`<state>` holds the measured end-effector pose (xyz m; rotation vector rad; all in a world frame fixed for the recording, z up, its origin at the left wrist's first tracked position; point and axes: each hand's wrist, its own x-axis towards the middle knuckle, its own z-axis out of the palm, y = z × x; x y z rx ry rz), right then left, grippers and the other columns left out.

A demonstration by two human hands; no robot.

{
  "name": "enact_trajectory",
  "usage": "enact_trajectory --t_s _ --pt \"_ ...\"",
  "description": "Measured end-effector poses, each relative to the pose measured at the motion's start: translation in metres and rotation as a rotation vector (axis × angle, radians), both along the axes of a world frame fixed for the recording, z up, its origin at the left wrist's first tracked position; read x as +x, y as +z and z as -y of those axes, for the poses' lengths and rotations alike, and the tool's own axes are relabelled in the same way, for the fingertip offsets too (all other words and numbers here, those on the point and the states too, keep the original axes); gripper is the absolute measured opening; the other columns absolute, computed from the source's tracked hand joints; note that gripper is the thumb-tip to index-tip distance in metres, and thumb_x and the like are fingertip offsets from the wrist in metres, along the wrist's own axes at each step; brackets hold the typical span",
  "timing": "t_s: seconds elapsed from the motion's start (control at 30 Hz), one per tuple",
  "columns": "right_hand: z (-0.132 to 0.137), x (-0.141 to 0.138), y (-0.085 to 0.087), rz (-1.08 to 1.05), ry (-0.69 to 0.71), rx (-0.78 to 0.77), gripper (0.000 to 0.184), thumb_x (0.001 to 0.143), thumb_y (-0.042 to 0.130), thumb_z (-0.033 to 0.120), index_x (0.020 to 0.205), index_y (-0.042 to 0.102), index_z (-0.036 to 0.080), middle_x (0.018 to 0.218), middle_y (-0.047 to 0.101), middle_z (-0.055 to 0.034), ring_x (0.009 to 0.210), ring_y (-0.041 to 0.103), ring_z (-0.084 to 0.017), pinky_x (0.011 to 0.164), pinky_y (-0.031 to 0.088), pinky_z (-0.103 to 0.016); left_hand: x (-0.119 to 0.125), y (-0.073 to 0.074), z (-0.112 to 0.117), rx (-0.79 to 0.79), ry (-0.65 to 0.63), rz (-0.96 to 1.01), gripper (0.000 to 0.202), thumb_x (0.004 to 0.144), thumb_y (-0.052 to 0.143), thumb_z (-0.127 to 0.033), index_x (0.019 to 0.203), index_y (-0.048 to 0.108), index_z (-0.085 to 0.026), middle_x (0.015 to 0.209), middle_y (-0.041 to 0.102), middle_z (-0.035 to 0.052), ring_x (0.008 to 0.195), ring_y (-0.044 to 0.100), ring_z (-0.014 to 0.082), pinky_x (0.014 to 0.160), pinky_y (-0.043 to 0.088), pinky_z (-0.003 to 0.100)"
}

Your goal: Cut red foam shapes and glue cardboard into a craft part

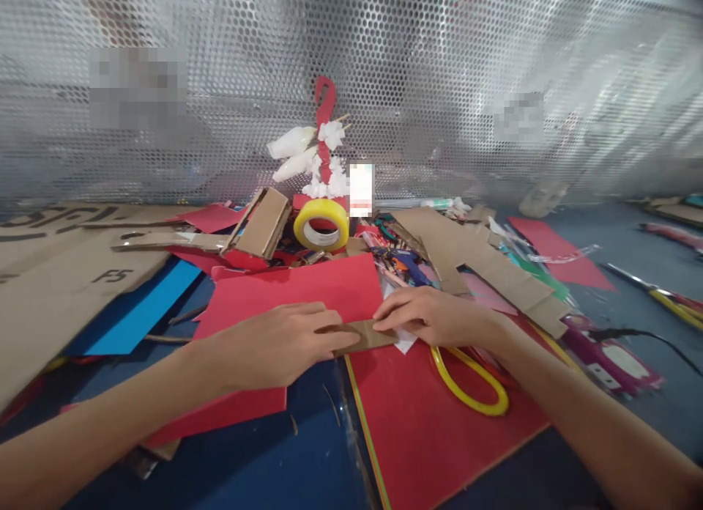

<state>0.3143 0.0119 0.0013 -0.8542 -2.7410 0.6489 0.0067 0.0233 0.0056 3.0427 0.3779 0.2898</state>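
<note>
My left hand (280, 343) and my right hand (433, 316) meet over a small strip of brown cardboard (367, 336). Both hands press and pinch it, the left from the left end and the right from the right end. The strip lies over red paper sheets (329, 286) on a blue table. A white scrap shows just under the strip's right end. Yellow-handled scissors (466, 382) lie under my right wrist on another red sheet (439, 429).
A roll of yellow tape (321, 224) stands behind, beside a red and white paper ornament (324, 143). Cardboard pieces (483, 264) and a large cardboard sheet (60, 290) lie around. A blue sheet (137, 312) is at left, a purple glue gun (609, 356) at right. Perforated metal mesh closes the back.
</note>
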Motion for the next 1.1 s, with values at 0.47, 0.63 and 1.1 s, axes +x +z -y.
enact_trajectory --t_s 0.47,0.63,1.1 --pt "0.003 -0.002 0.005 -0.042 -0.008 -0.008 0.029 0.099 0.060 0.025 0.123 0.075 0.019 0.128 0.071 -0.0095 0.116 0.065 -0.020 0.105 0.045 -0.032 0.005 0.000 0.010 -0.102 0.138 -0.088 0.041 0.096 0.056 -0.018 0.135 0.057 -0.032 0.119 0.061 0.0048 0.100 0.062 0.0207 0.085 0.048 0.030" --pt "0.004 -0.002 0.001 -0.049 0.010 0.036 0.031 0.094 0.064 0.025 0.123 0.074 0.019 0.125 0.071 -0.0093 0.113 0.066 -0.020 0.104 0.046 -0.031 0.006 0.000 0.012 -0.098 0.167 -0.098 0.039 0.096 0.055 -0.019 0.133 0.059 -0.032 0.119 0.061 0.0042 0.100 0.061 0.0209 0.085 0.048 0.031" --pt "0.008 -0.007 0.000 0.018 0.062 0.227 0.023 0.090 0.060 0.016 0.107 0.076 0.018 0.116 0.070 -0.0097 0.104 0.065 -0.021 0.096 0.048 -0.033 0.005 0.001 0.011 -0.106 0.152 -0.100 0.037 0.097 0.054 -0.020 0.133 0.059 -0.030 0.117 0.062 0.0045 0.103 0.061 0.0202 0.087 0.049 0.031"
